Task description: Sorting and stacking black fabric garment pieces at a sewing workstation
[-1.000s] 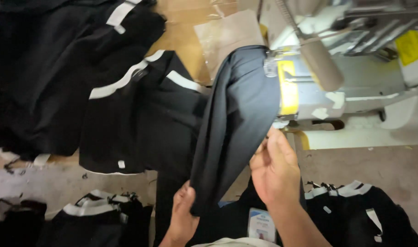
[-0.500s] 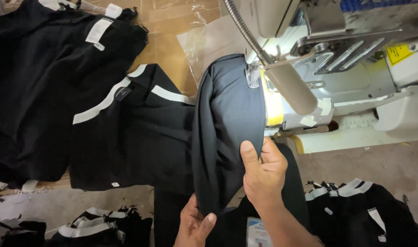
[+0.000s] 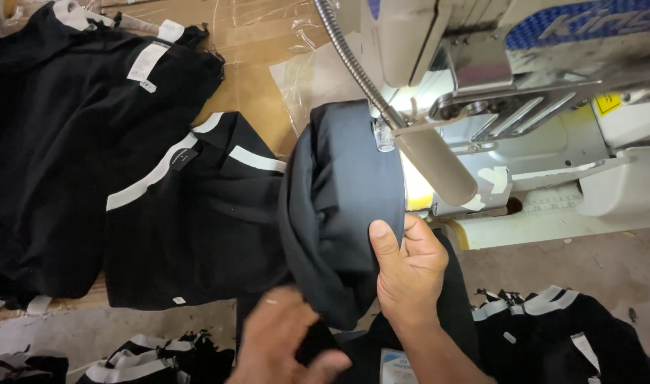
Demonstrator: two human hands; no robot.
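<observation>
Pressing thumb against dark folded fabric [image 3: 343, 206] at sewing machine [image 3: 524, 135], right hand [image 3: 409, 267] pinching its lower right edge; left hand [image 3: 286, 341] blurred below, fingers loosely curled, grip unclear.

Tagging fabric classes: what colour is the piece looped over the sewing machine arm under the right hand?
Dark charcoal grey, plain, no pattern: the fabric piece under the right hand. Head view, the only one.

Dark folded garment [image 3: 343, 213] under needle
</observation>
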